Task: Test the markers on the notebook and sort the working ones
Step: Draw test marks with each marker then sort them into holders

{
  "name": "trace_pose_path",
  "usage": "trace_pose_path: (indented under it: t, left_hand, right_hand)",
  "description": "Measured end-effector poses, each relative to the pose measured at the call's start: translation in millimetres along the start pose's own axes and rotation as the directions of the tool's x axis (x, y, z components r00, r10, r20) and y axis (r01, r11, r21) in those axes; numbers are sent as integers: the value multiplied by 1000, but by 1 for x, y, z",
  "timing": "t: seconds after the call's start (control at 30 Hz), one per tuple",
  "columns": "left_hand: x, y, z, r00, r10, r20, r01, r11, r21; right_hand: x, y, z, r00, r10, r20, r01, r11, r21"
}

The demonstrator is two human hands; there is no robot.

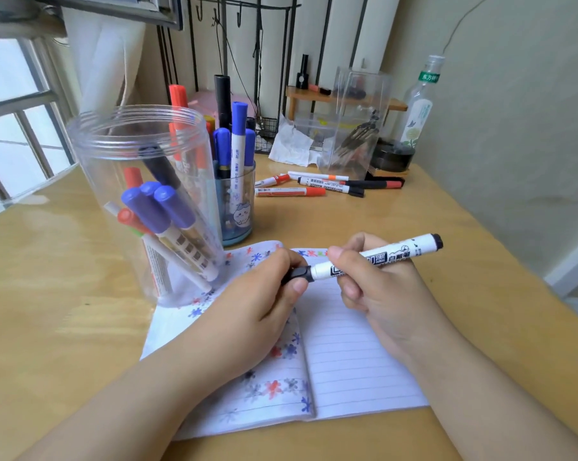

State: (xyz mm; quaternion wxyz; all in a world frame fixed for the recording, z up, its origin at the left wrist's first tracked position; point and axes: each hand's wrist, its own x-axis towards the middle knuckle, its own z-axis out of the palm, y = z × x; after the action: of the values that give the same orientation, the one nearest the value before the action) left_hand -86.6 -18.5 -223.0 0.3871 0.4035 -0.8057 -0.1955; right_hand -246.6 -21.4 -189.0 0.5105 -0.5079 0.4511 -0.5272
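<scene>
A white marker [374, 259] with black ends lies level above the open lined notebook [354, 354]. My right hand [374, 294] grips its barrel. My left hand [261, 304] pinches its black cap [297, 273], which sits on the marker's left end. The notebook's left page carries blue, red and black scribbles. A big clear jar [141, 201] at the left holds several blue and red markers. Behind it a small blue cup [237, 207] holds more upright markers.
Several red and black markers [317, 186] lie loose on the wooden desk [380, 214] behind the notebook. A clear box [354, 128], crumpled paper [291, 144], a bottle [417, 108] and a small wooden shelf stand at the back. The wall runs along the right.
</scene>
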Motion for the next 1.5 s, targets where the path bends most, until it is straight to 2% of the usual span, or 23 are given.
trace_pose_path:
  t: [0.2, 0.37, 0.57, 0.73, 0.83, 0.93, 1.0, 1.07, 1.1, 1.13, 1.17, 1.2, 1.23, 1.27, 1.3, 1.4, 1.43, 1.47, 1.5]
  left_hand:
    - [1, -5, -4, 998, 56, 28, -59, 989, 134]
    - [-1, 2, -7, 996, 65, 64, -73, 989, 127]
    - [-4, 12, -7, 990, 130, 52, -137, 978, 155]
    - [-6, 19, -9, 976, 216, 18, -214, 944, 250]
    - [-6, 21, -5, 984, 177, 3, -175, 971, 161]
    - [-5, 19, -1, 998, 58, -40, -56, 997, 56]
    - [-4, 16, -3, 995, -17, -99, 20, 999, 31]
    - [-3, 15, -6, 982, -106, -159, 111, 994, 23]
    - [-2, 14, -7, 973, -153, -174, 160, 987, 25]
    - [-1, 14, -9, 964, -193, -181, 202, 979, 32]
    - [-1, 15, -10, 959, -222, -174, 233, 972, 43]
    - [1, 16, -11, 959, -239, -153, 251, 966, 65]
    - [2, 19, -12, 962, -245, -121, 257, 961, 104]
    - [3, 23, -13, 966, -240, -91, 251, 956, 148]
    - [3, 28, -14, 970, -235, -69, 244, 953, 183]
    - [-5, 41, -24, 973, -219, -68, 228, 952, 204]
    - [-11, 43, -31, 975, -202, -96, 217, 955, 203]
    - [-18, 43, -38, 974, -183, -135, 209, 954, 214]
    - [-25, 42, -47, 969, -169, -180, 208, 952, 224]
  right_hand:
    - [-1, 0, 2, 999, 48, 14, -49, 997, 54]
    - [-3, 0, 2, 999, 34, 1, -34, 999, 32]
    - [-7, 6, 9, 997, -36, -64, 41, 996, 79]
    - [-14, 9, 14, 989, -116, -88, 129, 978, 164]
    - [-11, 10, 13, 993, -75, -90, 91, 978, 187]
    - [-6, 5, 15, 999, -38, -33, 43, 984, 170]
    - [-7, 2, 14, 997, -69, 21, 67, 994, 92]
    - [-8, 1, 9, 989, -145, 16, 145, 984, -100]
    - [-8, 3, 4, 968, -249, -12, 237, 934, -267]
    - [-6, 3, -1, 925, -378, -36, 323, 834, -448]
    - [-4, 5, -6, 858, -513, -9, 395, 672, -626]
    - [-2, 4, -10, 786, -614, 78, 441, 467, -767]
    - [1, 4, -11, 734, -648, 200, 469, 272, -840]
    - [2, 4, -10, 710, -632, 311, 489, 126, -863]
    - [3, 6, -8, 702, -593, 393, 516, 44, -855]
    - [6, 8, -2, 683, -536, 497, 561, -51, -826]
    - [6, 4, 1, 700, -539, 470, 552, -11, -834]
    - [6, -5, 4, 723, -559, 407, 545, 99, -832]
    - [7, -19, 9, 756, -561, 338, 548, 260, -795]
